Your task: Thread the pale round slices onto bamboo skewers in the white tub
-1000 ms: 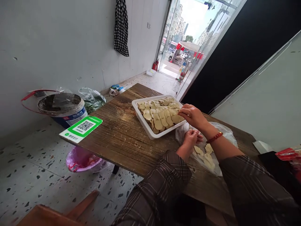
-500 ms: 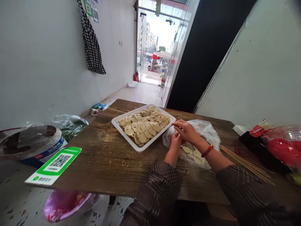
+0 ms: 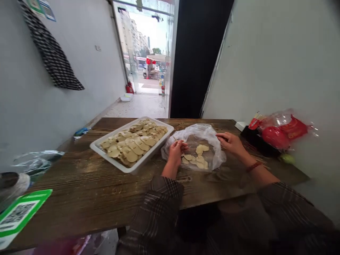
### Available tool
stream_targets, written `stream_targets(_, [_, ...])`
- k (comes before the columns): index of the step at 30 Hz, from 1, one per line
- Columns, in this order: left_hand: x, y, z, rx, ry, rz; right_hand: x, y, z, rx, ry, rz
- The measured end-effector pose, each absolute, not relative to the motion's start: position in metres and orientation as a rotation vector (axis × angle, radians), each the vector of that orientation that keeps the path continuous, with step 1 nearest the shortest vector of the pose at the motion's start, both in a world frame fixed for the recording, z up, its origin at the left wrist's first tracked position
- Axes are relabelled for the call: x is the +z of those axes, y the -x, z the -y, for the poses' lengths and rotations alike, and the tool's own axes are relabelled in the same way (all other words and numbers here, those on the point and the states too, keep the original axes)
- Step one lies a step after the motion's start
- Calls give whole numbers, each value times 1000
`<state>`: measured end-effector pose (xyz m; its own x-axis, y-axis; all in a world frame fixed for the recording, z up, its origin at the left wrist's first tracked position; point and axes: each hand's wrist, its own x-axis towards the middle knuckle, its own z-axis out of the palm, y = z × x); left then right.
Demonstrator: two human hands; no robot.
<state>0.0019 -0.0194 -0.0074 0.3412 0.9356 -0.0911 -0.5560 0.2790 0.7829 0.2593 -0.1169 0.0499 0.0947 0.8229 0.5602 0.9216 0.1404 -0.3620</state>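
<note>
My left hand (image 3: 176, 155) is closed in a pinch at the left rim of a clear plastic bag (image 3: 190, 131). A thin skewer tip pokes out above its fingers; the rest of the skewer is hidden. On the bag's right side, my right hand (image 3: 232, 144) pinches the rim, thumb and forefinger close together. Inside the spread bag lie several pale, flat slices (image 3: 199, 161). Left of the bag stands a white tray (image 3: 108, 163) heaped with rows of skewered slices (image 3: 132, 150).
Thin sticks (image 3: 261, 161) lie beyond my right wrist, near a black box (image 3: 256, 141) and red plastic packages (image 3: 276, 136). A green QR-code card (image 3: 23, 212) sits at the table's (image 3: 106, 198) left corner. A plastic bag (image 3: 37, 161) is left of the table.
My hands were together over the bag and are now apart, the right one moved to the bag's right rim. The bag's mouth is spread wider. The view has swung right.
</note>
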Motion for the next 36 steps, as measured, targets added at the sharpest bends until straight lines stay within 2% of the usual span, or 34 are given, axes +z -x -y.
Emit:
stream_targets(12, [-4,-4,13,1051,-927,-730,0,-382,189,-117,2086,1359])
stream_targets(22, [-10,0,23,1032,-1021,-736,-40,-365,166,-92,2215,1577])
stream_targets(36, [-18,-2,21,1025,-970,-692,-30,-356,152,-88,2473,1836])
